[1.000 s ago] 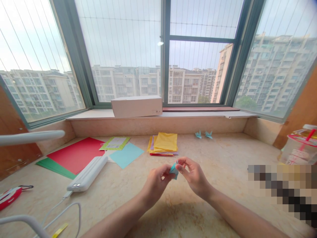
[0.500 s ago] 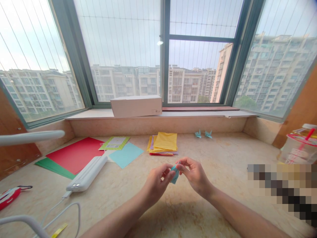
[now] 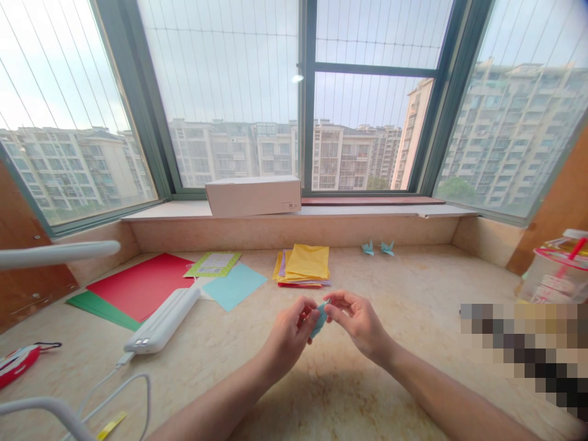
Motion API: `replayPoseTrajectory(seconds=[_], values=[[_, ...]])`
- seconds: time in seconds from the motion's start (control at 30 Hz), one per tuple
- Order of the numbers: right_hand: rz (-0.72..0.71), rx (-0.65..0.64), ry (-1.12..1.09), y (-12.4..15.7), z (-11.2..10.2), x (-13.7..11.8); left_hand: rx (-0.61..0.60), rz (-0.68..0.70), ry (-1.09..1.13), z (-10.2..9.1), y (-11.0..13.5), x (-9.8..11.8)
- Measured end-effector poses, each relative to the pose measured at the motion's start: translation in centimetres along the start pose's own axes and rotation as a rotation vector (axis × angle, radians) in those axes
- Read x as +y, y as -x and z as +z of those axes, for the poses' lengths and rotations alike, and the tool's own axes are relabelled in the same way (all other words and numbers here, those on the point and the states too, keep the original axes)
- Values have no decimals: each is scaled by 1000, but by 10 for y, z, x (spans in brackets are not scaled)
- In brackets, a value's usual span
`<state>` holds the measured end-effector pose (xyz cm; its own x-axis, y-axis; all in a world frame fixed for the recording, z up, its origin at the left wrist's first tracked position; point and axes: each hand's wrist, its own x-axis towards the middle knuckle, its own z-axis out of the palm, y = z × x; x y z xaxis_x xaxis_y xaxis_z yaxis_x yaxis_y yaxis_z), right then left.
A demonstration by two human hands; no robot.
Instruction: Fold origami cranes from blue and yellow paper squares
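Observation:
Both my hands meet above the marble counter (image 3: pixel 413 294), pinching a small folded piece of teal paper (image 3: pixel 320 318) between them. My left hand (image 3: pixel 289 334) grips its lower left side with fingers curled. My right hand (image 3: pixel 356 318) holds its upper right edge between thumb and fingertips. Most of the folded paper is hidden by my fingers. Two finished teal paper cranes (image 3: pixel 377 248) stand at the back of the counter near the wall.
A stack of coloured paper with yellow on top (image 3: pixel 305 264), a loose teal sheet (image 3: pixel 235 285), red and green sheets (image 3: pixel 138 286) and a white power bank with cable (image 3: pixel 162 321) lie to the left. A white box (image 3: pixel 252 196) sits on the sill. A plastic cup (image 3: pixel 554 272) stands right.
My hands have turned the folded teal paper slightly and shifted a little to the left; both still pinch it.

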<state>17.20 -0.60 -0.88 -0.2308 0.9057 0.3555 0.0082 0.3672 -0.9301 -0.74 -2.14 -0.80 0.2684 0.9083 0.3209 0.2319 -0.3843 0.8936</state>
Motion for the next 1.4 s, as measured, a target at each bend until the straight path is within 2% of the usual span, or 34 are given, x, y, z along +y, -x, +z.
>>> replayPoseTrajectory(seconds=[0.17, 0.27, 0.43, 0.57, 0.67, 0.9, 1.4], values=[[85, 2, -30, -1, 1, 3, -5, -50, 22, 0, -2, -6], [56, 79, -54, -3, 2, 4, -2, -97, 170, 0, -3, -2], [-2, 171, -84, -4, 2, 3, -83, -206, 364, -3, -6, 5], [23, 88, -77, -2, 1, 4, -31, -197, 311, -6, -7, 1], [60, 17, -43, -2, 0, 6, -34, -175, 269, -5, -6, -1], [13, 112, 6, -3, 2, 7, -66, -209, 388, -3, -5, 9], [23, 103, 49, -2, 4, 6, -62, -220, 394, -6, -5, 13]])
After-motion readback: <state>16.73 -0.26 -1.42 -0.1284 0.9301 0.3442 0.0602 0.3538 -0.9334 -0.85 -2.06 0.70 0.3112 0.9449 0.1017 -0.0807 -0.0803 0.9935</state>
